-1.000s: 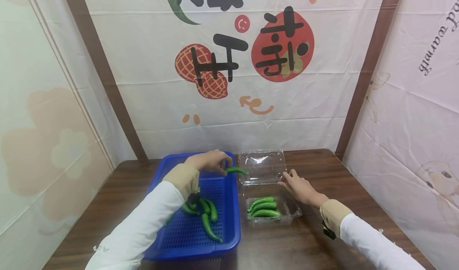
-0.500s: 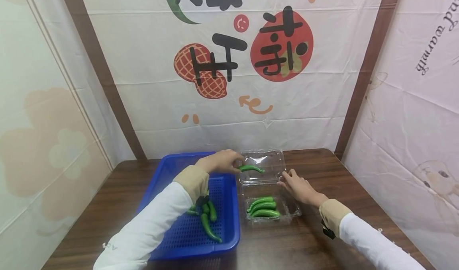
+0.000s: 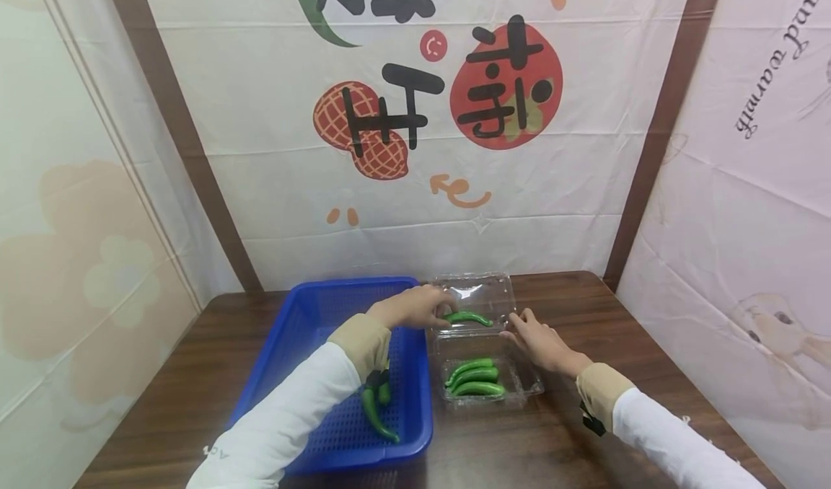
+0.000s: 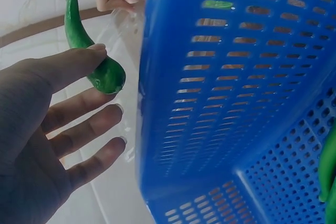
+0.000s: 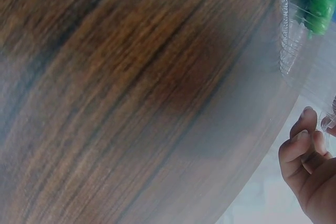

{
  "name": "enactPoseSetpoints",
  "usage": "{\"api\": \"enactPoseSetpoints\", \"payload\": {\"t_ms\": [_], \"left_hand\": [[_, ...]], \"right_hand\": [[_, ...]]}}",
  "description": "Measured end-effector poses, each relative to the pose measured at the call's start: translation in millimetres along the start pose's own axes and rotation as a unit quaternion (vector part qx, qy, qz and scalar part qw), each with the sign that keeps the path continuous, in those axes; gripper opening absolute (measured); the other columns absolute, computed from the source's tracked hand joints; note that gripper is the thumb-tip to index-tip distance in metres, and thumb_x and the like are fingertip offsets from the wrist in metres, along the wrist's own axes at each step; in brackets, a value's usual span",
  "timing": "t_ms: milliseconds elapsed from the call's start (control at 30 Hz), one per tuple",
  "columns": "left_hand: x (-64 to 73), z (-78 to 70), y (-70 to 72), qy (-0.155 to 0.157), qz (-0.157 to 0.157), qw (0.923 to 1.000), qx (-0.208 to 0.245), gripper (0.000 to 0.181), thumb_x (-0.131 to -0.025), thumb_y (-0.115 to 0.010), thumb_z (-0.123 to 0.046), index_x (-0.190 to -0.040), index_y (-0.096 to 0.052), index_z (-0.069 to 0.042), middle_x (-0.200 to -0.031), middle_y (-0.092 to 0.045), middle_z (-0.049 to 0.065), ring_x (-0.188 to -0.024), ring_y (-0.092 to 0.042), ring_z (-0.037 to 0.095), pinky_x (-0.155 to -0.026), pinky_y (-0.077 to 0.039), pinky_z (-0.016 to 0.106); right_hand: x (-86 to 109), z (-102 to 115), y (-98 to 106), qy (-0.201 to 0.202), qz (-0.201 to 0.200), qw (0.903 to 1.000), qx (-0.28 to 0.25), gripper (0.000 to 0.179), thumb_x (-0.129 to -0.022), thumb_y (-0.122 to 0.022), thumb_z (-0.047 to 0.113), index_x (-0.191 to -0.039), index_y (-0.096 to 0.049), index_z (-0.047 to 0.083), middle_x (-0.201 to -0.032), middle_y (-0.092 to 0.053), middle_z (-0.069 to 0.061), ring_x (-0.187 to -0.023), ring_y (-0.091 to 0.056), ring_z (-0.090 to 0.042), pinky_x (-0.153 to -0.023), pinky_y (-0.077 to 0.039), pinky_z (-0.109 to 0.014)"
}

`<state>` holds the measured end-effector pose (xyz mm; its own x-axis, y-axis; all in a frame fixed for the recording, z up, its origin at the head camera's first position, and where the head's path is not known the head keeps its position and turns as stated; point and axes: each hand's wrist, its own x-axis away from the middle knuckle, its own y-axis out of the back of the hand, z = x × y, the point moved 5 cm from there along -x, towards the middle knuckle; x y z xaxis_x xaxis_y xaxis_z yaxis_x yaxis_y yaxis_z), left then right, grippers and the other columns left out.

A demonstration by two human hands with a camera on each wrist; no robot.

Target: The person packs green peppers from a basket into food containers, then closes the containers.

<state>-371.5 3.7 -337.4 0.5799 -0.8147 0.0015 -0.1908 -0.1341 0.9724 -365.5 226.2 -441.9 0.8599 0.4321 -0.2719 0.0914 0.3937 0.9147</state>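
My left hand [image 3: 410, 307] pinches one green pepper [image 3: 469, 317] by an end, over the raised lid [image 3: 479, 293] of a clear plastic clamshell box [image 3: 527, 388]. In the left wrist view the pepper [image 4: 77, 32] sits between thumb and forefinger, the other fingers spread apart. Several green peppers [image 3: 477, 375] lie side by side in the box's base. My right hand [image 3: 544, 346] grips the box's right edge near the hinge; in the right wrist view its curled fingers [image 5: 295, 153] meet the clear plastic. My left forearm partly covers the peppers [image 3: 375, 415] in the blue basket [image 3: 425, 424].
The blue basket stands just left of the box, its perforated wall [image 4: 210, 98] close beside my left hand. Both rest on a brown wooden table [image 3: 526, 446]. A printed white cloth [image 3: 292, 208] hangs behind the table, with more cloth at both sides.
My left hand has carried the pepper rightward from above the basket to over the box's lid, and slightly lower. The right hand keeps its hold on the box edge.
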Motion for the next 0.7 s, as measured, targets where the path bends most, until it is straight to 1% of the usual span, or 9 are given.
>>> {"api": "enactPoseSetpoints", "payload": {"t_ms": [233,367,567,700], "left_hand": [[-1.6,9.1,-6.7,0.015,0.011,0.9998,0.010,0.025,-0.091,-0.073,-0.016,-0.115,-0.068,-0.014,-0.090,-0.066,-0.002,-0.079,-0.061,0.011,-0.072,-0.051,0.032],[-5.5,10.7,-11.1,0.016,0.013,0.9998,-0.002,0.026,-0.089,-0.075,-0.018,-0.114,-0.069,-0.013,-0.089,-0.068,-0.002,-0.078,-0.062,0.011,-0.072,-0.051,0.031],[-12.6,11.0,-21.9,0.011,0.016,0.9995,-0.024,0.026,-0.087,-0.077,-0.021,-0.111,-0.070,-0.012,-0.082,-0.064,-0.004,-0.074,-0.059,0.009,-0.069,-0.049,0.029],[-15.9,12.7,-29.5,0.013,0.024,0.9993,-0.024,0.029,-0.087,-0.077,-0.018,-0.114,-0.070,-0.011,-0.081,-0.067,-0.004,-0.073,-0.061,0.008,-0.072,-0.050,0.028]], "right_hand": [[-5.0,1,-2,-0.005,-0.003,0.9999,0.008,0.020,-0.103,-0.052,0.028,-0.110,-0.049,0.009,-0.090,-0.041,-0.008,-0.050,-0.042,-0.014,-0.043,-0.036,-0.030],[-7.2,1,-3,-0.009,-0.001,0.9999,0.009,0.021,-0.104,-0.052,0.028,-0.111,-0.049,0.009,-0.090,-0.041,-0.009,-0.050,-0.043,-0.014,-0.043,-0.037,-0.030],[-11.8,-4,-6,-0.012,-0.002,0.9999,0.006,0.022,-0.103,-0.052,0.029,-0.111,-0.051,0.009,-0.091,-0.041,-0.009,-0.051,-0.044,-0.014,-0.044,-0.037,-0.031],[-15.7,-7,-8,-0.012,-0.004,0.9999,0.003,0.018,-0.103,-0.054,0.027,-0.110,-0.050,0.011,-0.091,-0.041,-0.008,-0.051,-0.044,-0.014,-0.044,-0.037,-0.031]]}}
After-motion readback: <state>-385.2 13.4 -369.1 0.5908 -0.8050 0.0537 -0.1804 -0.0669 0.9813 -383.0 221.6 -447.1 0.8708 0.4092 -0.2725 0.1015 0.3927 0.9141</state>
